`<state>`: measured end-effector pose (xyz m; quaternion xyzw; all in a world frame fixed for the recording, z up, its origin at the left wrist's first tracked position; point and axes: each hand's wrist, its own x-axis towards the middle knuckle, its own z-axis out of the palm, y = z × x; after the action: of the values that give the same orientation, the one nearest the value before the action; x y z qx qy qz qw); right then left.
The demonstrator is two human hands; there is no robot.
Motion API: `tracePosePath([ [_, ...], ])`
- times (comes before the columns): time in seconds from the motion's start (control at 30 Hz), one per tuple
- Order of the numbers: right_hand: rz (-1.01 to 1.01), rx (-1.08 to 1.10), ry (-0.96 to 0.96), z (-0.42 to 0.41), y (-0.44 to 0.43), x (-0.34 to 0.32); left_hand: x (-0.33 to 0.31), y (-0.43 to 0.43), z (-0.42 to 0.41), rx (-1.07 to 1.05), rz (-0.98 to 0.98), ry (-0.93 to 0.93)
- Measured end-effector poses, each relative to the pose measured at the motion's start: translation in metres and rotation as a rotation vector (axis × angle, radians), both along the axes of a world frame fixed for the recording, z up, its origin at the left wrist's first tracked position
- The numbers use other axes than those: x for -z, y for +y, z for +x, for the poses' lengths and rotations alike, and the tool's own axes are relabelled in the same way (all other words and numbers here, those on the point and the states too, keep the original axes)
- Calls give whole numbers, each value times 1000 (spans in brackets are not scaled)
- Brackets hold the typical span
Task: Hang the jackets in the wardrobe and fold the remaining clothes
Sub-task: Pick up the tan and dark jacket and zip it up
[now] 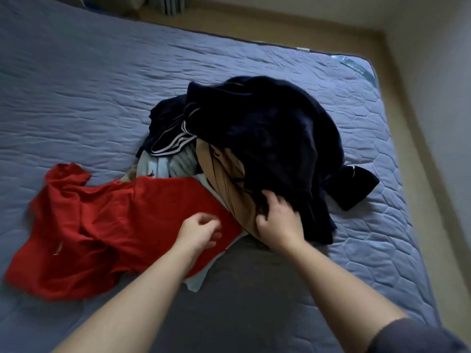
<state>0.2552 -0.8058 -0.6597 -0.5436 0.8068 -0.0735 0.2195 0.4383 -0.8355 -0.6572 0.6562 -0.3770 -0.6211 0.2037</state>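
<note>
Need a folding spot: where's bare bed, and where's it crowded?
Free: wide bed beyond the red shirt, left of the navy garment; near strip between the forearms; narrow band right of the navy garment. Crowded: centre, around the tan garment, the left hand and right hand.

Single head-worn wide-angle view; looks forward and down, close over the bed (76, 85).

The blue bed (76, 98) holds a pile of clothes (254, 138) in the middle. A red shirt (102, 220) lies at eight o'clock from it.
</note>
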Motion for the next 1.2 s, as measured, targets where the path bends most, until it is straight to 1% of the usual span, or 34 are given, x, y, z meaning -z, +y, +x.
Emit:
tracePosePath([
  [0.1,-85,-21,27,-24,-5,3,11,-24,-43,63,-92,54],
  [0.17,-98,-62,4,-41,-10,4,19,-41,-73,80,-93,45],
  [0.2,-104,-79,-7,-48,-13,3,25,-49,-83,69,-74,-6],
  [0.27,-117,-81,-40,-58,-18,3,34,-63,-92,58,-19,-203],
  [0.3,-120,-69,-61,-63,-22,3,36,-67,-92,17,11,-261],
  [0.33,-117,-52,-82,-67,-25,3,36,-68,-90,-38,0,-261],
  [0.43,-58,-16,-135,-79,-38,-5,24,-52,-81,-252,-72,-72],
  [0.5,-2,-2,-162,-83,-44,-16,5,-43,-69,-372,-108,-47],
  [0.57,50,3,-177,-87,-49,-31,-26,-39,-53,-395,-160,40],
  [0.67,135,32,-191,-85,-50,-61,-89,-39,-28,-325,-235,148],
  [0.73,184,53,-222,-73,-46,-84,-133,-36,-13,-227,-307,133],
  [0.8,204,12,-267,-54,-39,-111,-175,-30,-1,-132,-377,114],
  [0.9,173,-117,-330,-23,-32,-157,-237,-18,9,-46,-440,132],
  [0.97,148,-207,-348,-5,-25,-192,-280,-13,12,-42,-479,134],
  [1.1,110,-467,-370,22,-6,-263,-375,-10,11,-62,-583,171],
  [1.2,-11,-479,-352,31,0,-325,-457,-3,4,4,-680,225],
])
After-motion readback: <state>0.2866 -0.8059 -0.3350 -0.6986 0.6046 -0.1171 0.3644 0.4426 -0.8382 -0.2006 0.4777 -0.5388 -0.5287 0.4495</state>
